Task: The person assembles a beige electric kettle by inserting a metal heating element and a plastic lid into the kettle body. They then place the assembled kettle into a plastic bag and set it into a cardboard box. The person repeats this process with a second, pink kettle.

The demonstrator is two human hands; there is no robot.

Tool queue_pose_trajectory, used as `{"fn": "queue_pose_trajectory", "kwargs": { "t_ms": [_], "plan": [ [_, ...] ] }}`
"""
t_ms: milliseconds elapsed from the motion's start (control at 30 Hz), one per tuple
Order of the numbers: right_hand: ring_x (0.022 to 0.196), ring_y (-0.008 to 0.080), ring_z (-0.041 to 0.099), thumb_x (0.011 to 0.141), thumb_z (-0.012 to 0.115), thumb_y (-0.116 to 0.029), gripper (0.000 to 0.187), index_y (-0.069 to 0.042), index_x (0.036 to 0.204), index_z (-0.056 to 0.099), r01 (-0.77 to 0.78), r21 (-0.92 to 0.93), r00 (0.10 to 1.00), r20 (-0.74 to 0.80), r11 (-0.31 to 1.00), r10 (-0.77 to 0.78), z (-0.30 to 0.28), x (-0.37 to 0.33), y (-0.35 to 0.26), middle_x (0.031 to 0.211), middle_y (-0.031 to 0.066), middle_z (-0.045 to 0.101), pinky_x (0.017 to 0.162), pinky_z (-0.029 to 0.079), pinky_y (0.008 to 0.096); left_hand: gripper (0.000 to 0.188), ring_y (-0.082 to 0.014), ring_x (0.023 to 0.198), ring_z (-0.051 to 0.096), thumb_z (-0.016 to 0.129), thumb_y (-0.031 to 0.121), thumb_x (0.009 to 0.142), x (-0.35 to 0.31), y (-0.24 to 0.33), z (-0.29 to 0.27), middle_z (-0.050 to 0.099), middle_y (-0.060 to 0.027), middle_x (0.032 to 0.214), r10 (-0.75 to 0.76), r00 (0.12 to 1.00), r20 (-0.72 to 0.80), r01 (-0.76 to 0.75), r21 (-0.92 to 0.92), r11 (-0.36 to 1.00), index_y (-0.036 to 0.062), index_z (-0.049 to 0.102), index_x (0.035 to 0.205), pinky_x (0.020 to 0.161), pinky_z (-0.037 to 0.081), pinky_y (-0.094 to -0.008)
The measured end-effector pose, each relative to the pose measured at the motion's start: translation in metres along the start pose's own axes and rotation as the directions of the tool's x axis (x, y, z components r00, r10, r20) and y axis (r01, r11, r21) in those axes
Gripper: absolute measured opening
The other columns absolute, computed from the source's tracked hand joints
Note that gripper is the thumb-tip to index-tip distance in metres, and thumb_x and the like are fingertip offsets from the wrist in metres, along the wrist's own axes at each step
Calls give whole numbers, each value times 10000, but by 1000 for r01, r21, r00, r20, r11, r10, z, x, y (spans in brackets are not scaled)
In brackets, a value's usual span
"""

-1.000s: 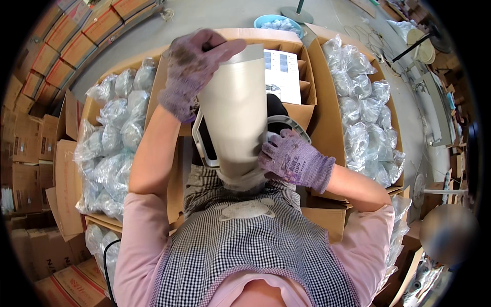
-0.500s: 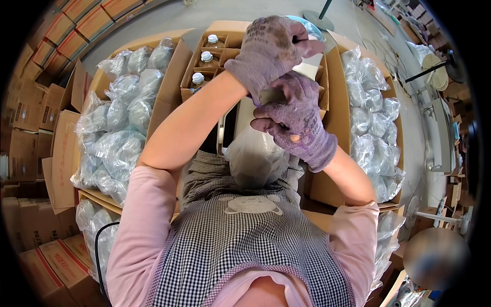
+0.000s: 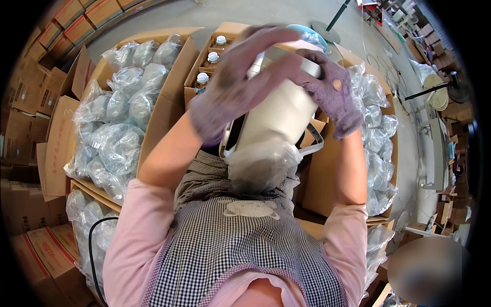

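Smooth matt plastic jug (image 3: 276,120) w/ crinkly clear film bag (image 3: 261,166); knit cloth gloves, matt cardboard boxes (image 3: 169,102).

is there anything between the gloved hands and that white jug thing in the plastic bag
Nothing visible: the left purple-gloved hand and right purple-gloved hand both grip the white plastic jug directly, above its clear plastic bag.

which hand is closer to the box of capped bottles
Left. The left hand sits just right of the bottle box, nearly overlapping it in the picture, gripping the white container. The right hand is farther right, on the container's other side.
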State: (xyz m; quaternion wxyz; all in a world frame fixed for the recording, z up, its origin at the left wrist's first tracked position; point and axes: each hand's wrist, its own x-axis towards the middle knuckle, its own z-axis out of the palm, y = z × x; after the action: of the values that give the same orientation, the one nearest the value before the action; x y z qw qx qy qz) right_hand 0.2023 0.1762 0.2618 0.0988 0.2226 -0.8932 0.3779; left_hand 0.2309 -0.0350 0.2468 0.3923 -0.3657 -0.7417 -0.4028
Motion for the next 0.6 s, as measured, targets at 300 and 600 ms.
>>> {"fn": "queue_pose_trajectory", "kwargs": {
  "t_ms": [300,600],
  "plan": [
    [804,263,695,792,731,-505,484,-94,1046,739,31,-68,998,-53,997,-35,6,-3,-14,876,114,725,805,529,361,371,-240,874,610,878,203,689,-171,39,-46,623,-83,972,-429,705,565,571,-92,816,50,649,936,768,514,-337],
    [829,277,701,792,718,-512,496,-87,1046,742,186,-117,979,-58,976,-194,17,2,-31,881,122,730,812,526,366,288,-99,747,525,806,139,807,-172,-13,-96,579,-12,830,-459,549,698,689,-68,722,70,529,849,641,439,-272]
  ]
}}
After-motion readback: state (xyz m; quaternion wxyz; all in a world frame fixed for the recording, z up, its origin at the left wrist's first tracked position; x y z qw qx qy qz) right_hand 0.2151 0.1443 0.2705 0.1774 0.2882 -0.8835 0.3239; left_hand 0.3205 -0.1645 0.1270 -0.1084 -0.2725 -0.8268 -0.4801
